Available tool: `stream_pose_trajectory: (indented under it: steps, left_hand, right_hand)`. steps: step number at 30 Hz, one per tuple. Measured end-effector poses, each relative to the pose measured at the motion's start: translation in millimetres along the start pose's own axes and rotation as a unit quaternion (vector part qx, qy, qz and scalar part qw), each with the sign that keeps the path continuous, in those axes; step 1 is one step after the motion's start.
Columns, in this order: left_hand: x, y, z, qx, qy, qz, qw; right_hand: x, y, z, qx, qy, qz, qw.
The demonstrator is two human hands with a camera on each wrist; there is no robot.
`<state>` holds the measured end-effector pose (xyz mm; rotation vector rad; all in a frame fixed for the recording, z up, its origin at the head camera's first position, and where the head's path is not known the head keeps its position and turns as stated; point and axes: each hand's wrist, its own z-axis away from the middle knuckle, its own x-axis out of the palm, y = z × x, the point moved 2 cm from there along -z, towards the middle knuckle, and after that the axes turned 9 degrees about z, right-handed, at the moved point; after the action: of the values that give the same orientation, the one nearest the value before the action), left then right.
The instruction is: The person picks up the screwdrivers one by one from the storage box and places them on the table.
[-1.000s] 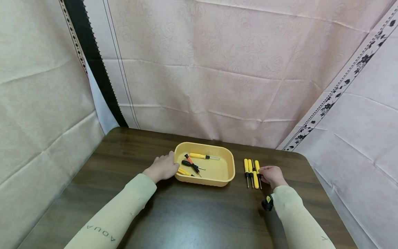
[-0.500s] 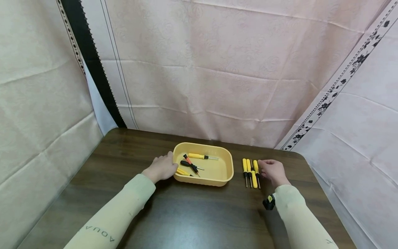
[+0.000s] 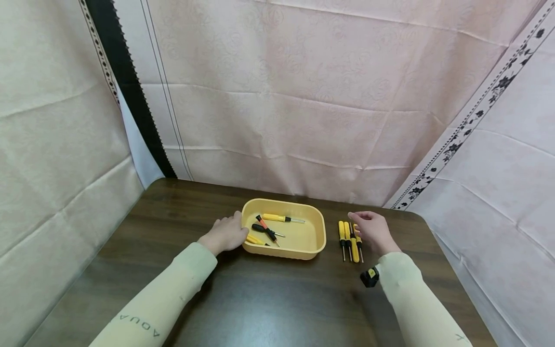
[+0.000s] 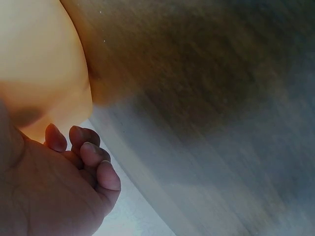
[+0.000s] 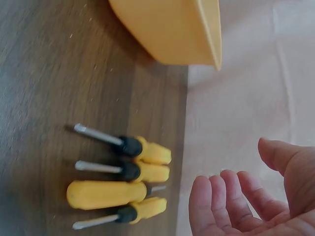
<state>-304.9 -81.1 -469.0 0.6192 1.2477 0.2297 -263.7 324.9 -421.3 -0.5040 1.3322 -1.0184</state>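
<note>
A yellow plastic tray (image 3: 299,253) stands near the table's far side. At its left end my left hand (image 3: 225,233) grips the rim; in the left wrist view its fingers curl beside the tray wall (image 4: 44,49). Inside lie a yellow-handled screwdriver (image 3: 275,218), a red-and-black screwdriver (image 3: 263,223), a black-handled screwdriver (image 3: 258,227) and another yellow handle (image 3: 255,239) at the lower left. My right hand (image 3: 374,231) hovers over a row of several yellow screwdrivers (image 5: 106,194), holding nothing, thumb and fingers apart. One of the row points the opposite way, its handle toward me.
The dark wooden table (image 3: 269,299) has rounded far corners. Pale patterned cloth (image 3: 277,120) hangs behind it and along both sides. A small black device (image 3: 370,277) is strapped at the right wrist.
My right hand has let go of the rightmost screwdriver, then lifted and moved left and away from me over the row. The left hand stays at the tray.
</note>
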Motion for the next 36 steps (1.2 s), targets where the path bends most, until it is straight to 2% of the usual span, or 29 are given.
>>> stream_pose_trajectory:
  steps: [14,36]
  left_hand:
    - [-0.3,-0.1,1.5,-0.005,-0.001,0.003,1.0]
    - [1.2,-1.7,-0.7,0.001,-0.001,0.003,1.0]
  right_hand:
    - [27,-31,7,-0.039,-0.026,0.0,0.999]
    - [60,-55,8,-0.05,-0.037,-0.013,0.998]
